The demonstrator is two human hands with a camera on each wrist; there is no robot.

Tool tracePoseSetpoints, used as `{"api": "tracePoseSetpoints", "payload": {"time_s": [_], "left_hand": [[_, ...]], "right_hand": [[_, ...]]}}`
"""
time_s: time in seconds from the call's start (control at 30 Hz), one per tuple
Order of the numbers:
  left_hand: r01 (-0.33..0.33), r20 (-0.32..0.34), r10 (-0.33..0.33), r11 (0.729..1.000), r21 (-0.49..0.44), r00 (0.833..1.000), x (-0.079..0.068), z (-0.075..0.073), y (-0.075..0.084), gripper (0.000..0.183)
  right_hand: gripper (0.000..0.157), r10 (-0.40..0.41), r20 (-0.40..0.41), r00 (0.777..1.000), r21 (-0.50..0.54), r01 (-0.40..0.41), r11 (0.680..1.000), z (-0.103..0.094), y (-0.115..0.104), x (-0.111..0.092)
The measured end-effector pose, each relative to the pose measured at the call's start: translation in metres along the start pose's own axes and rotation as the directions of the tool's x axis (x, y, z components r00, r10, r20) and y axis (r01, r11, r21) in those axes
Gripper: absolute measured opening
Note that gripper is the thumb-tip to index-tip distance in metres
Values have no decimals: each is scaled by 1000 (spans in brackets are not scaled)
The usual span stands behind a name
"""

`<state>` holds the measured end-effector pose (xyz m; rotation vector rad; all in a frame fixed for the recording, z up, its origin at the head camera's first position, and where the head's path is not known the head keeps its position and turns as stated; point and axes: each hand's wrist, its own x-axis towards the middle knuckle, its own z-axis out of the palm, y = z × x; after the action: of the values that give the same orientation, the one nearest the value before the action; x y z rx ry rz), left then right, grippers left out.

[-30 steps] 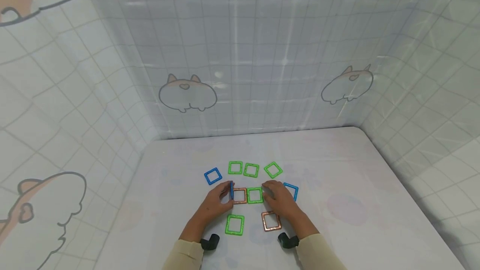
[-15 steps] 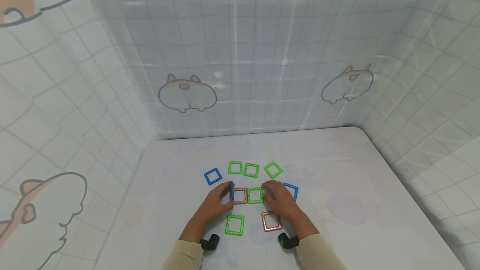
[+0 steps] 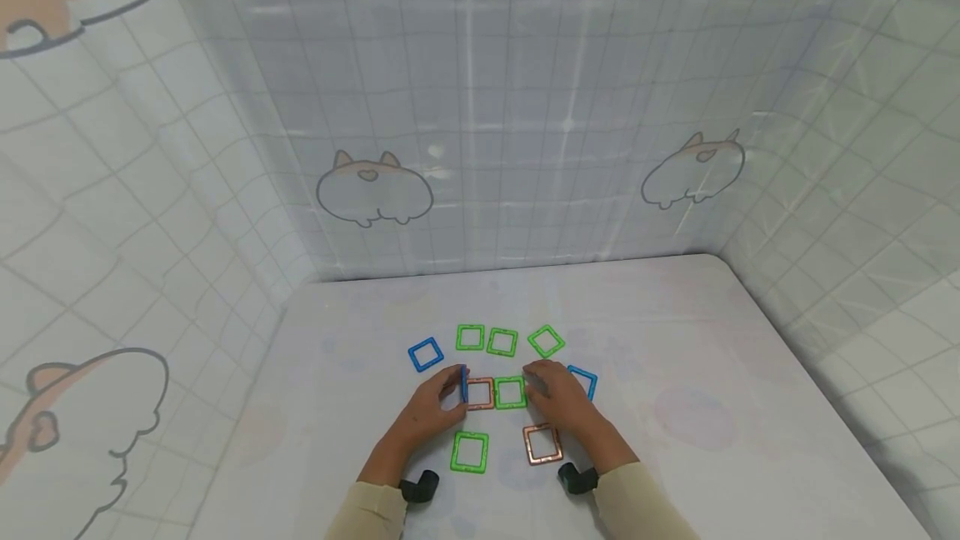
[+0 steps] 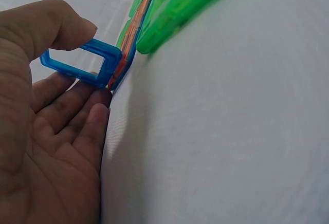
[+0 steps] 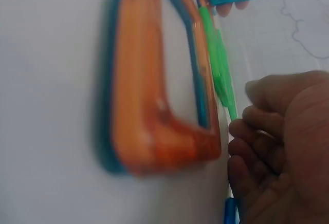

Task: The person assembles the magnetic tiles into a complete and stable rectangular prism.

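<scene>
My left hand (image 3: 429,408) pinches a blue square frame tile (image 4: 111,62) between thumb and fingers. The tile stands on edge along the left side of a flat orange square tile (image 3: 480,407). Edge to edge with the orange one, on its right, lies a flat green square tile (image 3: 510,406). The right hand (image 3: 562,398) is at the green tile's right edge, fingertips right by it. In the right wrist view that hand's fingers (image 5: 254,131) are loosely bent, with nothing between thumb and fingers.
Toward the back lie several green tiles (image 3: 470,327) and a blue tile (image 3: 431,363). Another blue tile (image 3: 582,372) is partly behind the right hand. Nearer the body are a green tile (image 3: 468,469) and an orange tile (image 3: 545,460). Patterned curtains (image 3: 495,132) surround the table (image 3: 675,340).
</scene>
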<state>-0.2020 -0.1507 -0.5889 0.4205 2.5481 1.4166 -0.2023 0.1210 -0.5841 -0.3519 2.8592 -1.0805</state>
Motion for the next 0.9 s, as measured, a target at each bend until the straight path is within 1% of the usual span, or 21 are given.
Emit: {"api": "tracePoseSetpoints", "payload": {"time_s": [0.27, 0.37, 0.53, 0.9], "left_hand": [[-4, -5, 4, 1000, -9, 1000, -1, 0, -2, 70], [-5, -3, 5, 1000, -2, 1000, -1, 1, -3, 70], [-4, -7, 4, 1000, 6, 1000, -1, 2, -4, 71], [-24, -10, 24, 999, 22, 1000, 1, 0, -4, 71]], "right_hand": [[45, -53, 22, 998, -36, 54, 998, -4, -3, 21], [49, -45, 33, 998, -61, 47, 997, -5, -3, 30], [55, -4, 36, 999, -78, 6, 997, -6, -5, 43], [58, -26, 39, 999, -128, 31, 991, -8, 1, 65]]}}
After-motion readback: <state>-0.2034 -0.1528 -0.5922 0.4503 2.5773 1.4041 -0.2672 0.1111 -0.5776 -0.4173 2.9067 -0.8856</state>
